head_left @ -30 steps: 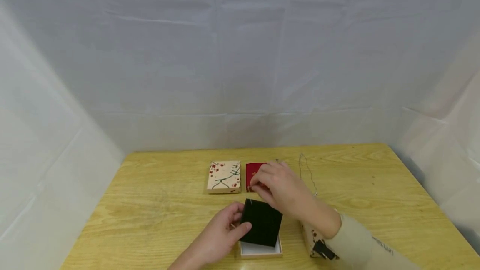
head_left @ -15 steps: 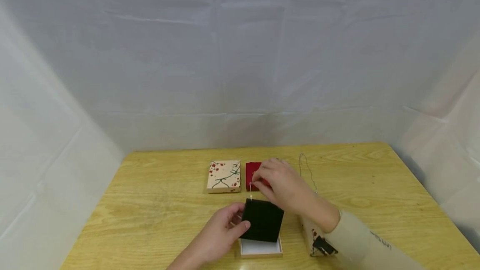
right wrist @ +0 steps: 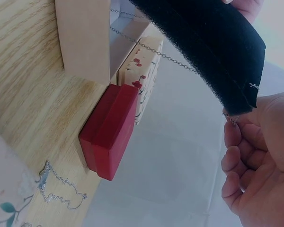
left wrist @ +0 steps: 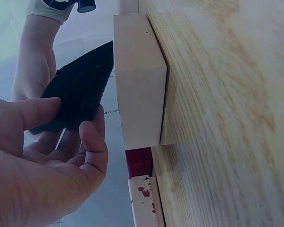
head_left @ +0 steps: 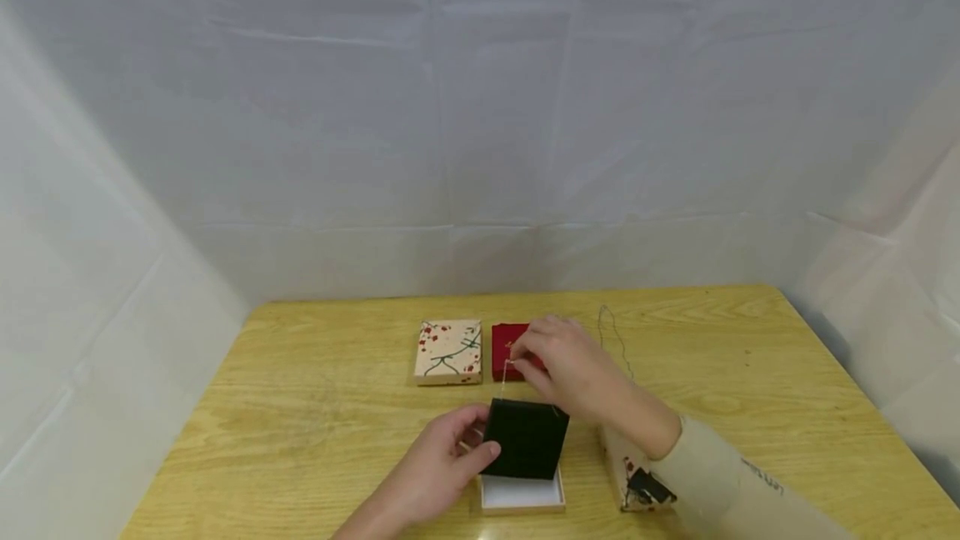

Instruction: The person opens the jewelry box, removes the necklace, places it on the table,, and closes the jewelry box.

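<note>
A black velvety jewellery-box insert is tilted over an open cream box with a white inside. My left hand grips its left edge, thumb on the front face and fingers behind. My right hand pinches a thin silver necklace chain just above the insert's top left corner. In the right wrist view, the right fingertips sit right at the insert's corner. Lengths of the chain hang behind the insert, beside the box wall. The right hand partly covers a red box.
A cream box with red blossoms lies left of the red one. Another blossom-patterned box stands at right, partly under the right forearm. A second necklace lies loose on the wooden table. White sheeting surrounds the table.
My right hand has shifted slightly rightward, and more chain shows between its fingertips and the insert. The insert has risen and tilted a little, baring more of the box's inside.
</note>
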A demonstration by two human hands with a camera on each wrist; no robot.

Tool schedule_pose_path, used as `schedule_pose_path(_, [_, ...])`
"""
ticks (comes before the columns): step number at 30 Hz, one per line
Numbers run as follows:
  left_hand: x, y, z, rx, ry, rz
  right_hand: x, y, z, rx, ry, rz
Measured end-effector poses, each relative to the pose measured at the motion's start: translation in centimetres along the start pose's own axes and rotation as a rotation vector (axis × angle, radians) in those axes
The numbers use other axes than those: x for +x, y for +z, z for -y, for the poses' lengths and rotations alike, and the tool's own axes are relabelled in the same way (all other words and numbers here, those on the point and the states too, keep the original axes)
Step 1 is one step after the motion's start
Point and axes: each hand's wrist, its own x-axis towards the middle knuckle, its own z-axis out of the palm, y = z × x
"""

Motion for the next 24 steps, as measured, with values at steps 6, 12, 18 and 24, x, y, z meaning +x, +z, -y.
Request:
schedule_pose_path(6, [0.1, -0.1, 0.2, 0.005, -0.001, -0.003, -0.1, -0.2, -0.2, 0.025, 0.038, 0.035])
schedule_pose_path(12, [-0.1, -0.1, 0.1, 0.0, 0.006, -0.007, -0.4, -0.2, -0.8, 0.071, 0.091, 0.057])
schedule_pose_path(18, [-0.3, -0.3, 0.1, 0.007, -0.007, -0.016, -0.9, -0.6, -1.2, 0.108, 0.136, 0.039])
schedule_pose_path(24, [-0.4, -0.5, 0.1, 0.009, -0.029, -0.026, -1.6, -0.8, -1.7, 0.125, 0.137, 0.016])
